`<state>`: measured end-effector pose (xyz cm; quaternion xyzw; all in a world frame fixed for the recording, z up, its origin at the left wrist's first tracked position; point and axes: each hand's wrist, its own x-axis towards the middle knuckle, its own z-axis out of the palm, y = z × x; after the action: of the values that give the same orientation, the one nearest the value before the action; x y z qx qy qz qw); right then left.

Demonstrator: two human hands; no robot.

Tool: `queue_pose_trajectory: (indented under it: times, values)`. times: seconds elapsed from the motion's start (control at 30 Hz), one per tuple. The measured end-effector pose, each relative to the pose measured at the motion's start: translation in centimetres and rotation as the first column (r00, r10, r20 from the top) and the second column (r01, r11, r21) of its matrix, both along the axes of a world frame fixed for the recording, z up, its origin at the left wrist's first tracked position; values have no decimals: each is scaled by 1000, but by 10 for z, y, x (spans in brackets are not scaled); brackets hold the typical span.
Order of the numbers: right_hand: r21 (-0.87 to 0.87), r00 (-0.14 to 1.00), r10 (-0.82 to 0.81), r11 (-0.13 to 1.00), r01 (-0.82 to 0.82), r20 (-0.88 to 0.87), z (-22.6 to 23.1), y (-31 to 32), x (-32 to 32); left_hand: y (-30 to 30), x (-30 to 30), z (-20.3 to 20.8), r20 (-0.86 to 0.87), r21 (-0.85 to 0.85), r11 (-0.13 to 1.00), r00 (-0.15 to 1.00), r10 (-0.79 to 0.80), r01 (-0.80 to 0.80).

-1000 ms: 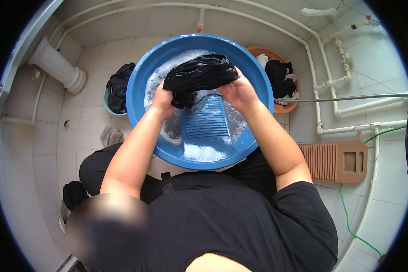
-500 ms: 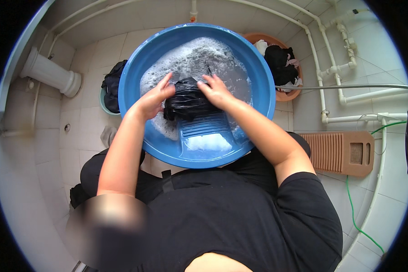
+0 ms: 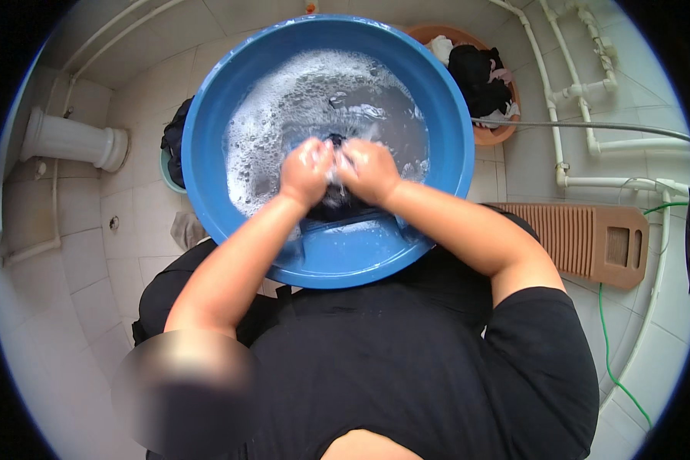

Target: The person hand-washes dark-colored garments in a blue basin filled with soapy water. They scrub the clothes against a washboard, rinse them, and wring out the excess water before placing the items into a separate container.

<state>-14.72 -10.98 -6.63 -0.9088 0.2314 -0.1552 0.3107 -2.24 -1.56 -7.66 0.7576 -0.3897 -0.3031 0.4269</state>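
In the large round blue basin, my left hand and my right hand are brought close together. Both are closed like fists on a wet black garment. Its dark folds show between and below my hands, and the rest is hidden under them. Foamy, greyish water surrounds them, with white suds thickest to the left and far side. The ribbed washing slope at the basin's near side is mostly covered by the garment.
Behind on the right stands an orange basin of black, white and pink clothes. Dark cloth fills a small teal basin on the left. A brown washboard, a grey hose, white pipes and a grey cloth lie around.
My hands have gone from spread beside the bunched garment to closed on it, close together. The garment is lower at the ribbed slope. The view has shifted slightly.
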Motion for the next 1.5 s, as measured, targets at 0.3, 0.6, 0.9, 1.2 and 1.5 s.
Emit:
queue_pose_trajectory:
  times: [0.3, 0.6, 0.9, 1.2, 1.5]
  values:
    - [57, 997, -60, 996, 63, -52, -24, -30, 5, -25, 27, -22, 125, 235, 970, 988, -92, 60]
    - [61, 913, 55, 998, -33, -404, -4, -10, 26, -9, 5, -12, 279, 105, 994, 959, -43, 14]
    - [36, 999, -5, 999, 3, 46, -1, 10, -11, 26, -14, -5, 295, -96, 995, 955, 18, 10]
    - [2, 952, -194, 980, 200, -237, -9, -13, 29, -19, 17, -7, 494, 250, 968, 856, -155, 31]
    - [-91, 987, 139, 987, -132, 76, 21, 28, -27, 39, -33, 8, 374, -228, 970, 928, 5, 87]
